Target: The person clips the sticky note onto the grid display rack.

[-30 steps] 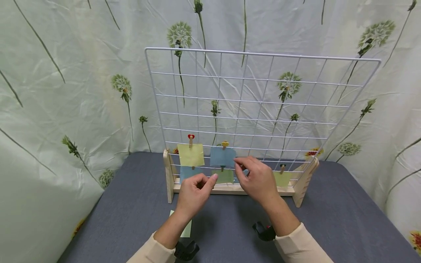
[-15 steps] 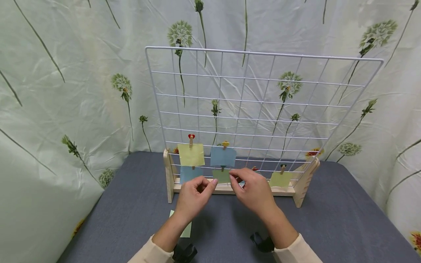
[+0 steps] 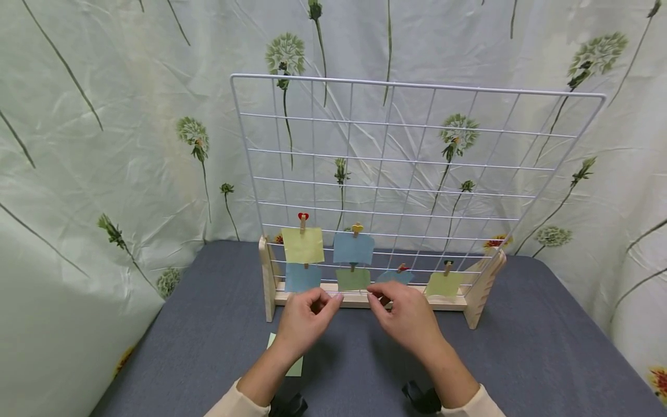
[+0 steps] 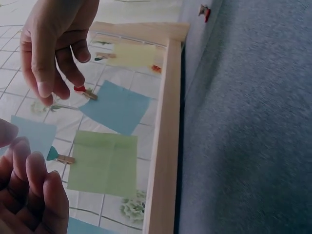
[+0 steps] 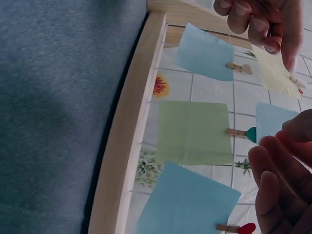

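My left hand (image 3: 304, 318) and right hand (image 3: 409, 318) hover before the low part of a white wire grid (image 3: 391, 84), fingers loosely bent, with nothing visible in either. Between and just beyond them hangs a green paper note (image 3: 353, 280), clipped by a clothespin with a teal top (image 5: 250, 134). Above it a blue note (image 3: 353, 248) hangs from a clothespin with a yellow heart (image 3: 356, 228). Behind the right hand is a tilted blue note (image 4: 117, 107) on a red-topped clothespin (image 4: 87, 92). A yellow note (image 3: 303, 245) and another blue note (image 5: 204, 52) hang at left.
A wooden stand (image 3: 484, 289) carries the grid. Another yellow note (image 3: 444, 284) hangs at its right end. A pale green paper (image 3: 294, 367) lies on the grey table, partly under the left forearm. One small red-topped object (image 4: 204, 12) lies on the table. Floral cloth (image 3: 156, 87) hangs behind.
My right hand has moved down from the corner of the upper blue note, past the green note, uncovering the tilted blue note. The left hand has sunk slightly. The hung notes stay in place.
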Tool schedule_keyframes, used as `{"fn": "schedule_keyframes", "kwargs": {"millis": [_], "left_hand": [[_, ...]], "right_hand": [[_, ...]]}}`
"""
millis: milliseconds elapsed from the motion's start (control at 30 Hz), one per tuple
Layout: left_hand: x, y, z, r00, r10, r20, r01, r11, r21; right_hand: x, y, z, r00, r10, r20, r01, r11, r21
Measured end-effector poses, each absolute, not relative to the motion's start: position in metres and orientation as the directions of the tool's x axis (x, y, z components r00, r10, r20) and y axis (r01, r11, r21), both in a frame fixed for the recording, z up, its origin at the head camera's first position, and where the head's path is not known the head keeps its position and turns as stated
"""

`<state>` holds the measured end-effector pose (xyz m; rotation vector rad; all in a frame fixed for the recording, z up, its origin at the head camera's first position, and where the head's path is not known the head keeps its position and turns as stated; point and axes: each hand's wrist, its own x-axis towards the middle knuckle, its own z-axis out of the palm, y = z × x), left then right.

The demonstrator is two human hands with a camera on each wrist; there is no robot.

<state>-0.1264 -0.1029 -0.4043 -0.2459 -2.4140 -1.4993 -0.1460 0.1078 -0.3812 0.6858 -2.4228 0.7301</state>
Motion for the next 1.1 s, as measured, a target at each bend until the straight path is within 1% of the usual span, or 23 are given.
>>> {"fn": "schedule_keyframes", "kwargs": {"millis": [167,367,533,833,1100], "left_hand": [[-0.125,-0.107,-0.410,-0.953,0.014,0.301,0.272,0.473,0.838],[-0.123,-0.111,-0.416,-0.970,0.009,0.244,0.213,0.516,0.830],[-0.121,-0.114,-0.420,-0.975,0.007,0.220,0.191,0.528,0.828],[-0.119,-0.123,-0.428,-0.983,0.020,0.184,0.160,0.591,0.791],[-0.118,-0.131,-0.434,-0.986,0.056,0.159,0.159,0.617,0.771]], "right_hand": [[-0.144,0.112,-0.386,-0.785,-0.303,0.541,-0.541,0.760,-0.359],[-0.144,0.117,-0.391,-0.795,-0.311,0.521,-0.533,0.769,-0.353],[-0.143,0.120,-0.394,-0.804,-0.315,0.505,-0.525,0.774,-0.353],[-0.140,0.130,-0.400,-0.890,-0.300,0.342,-0.425,0.819,-0.387],[-0.138,0.142,-0.407,-0.921,-0.275,0.277,-0.369,0.846,-0.385]]}}
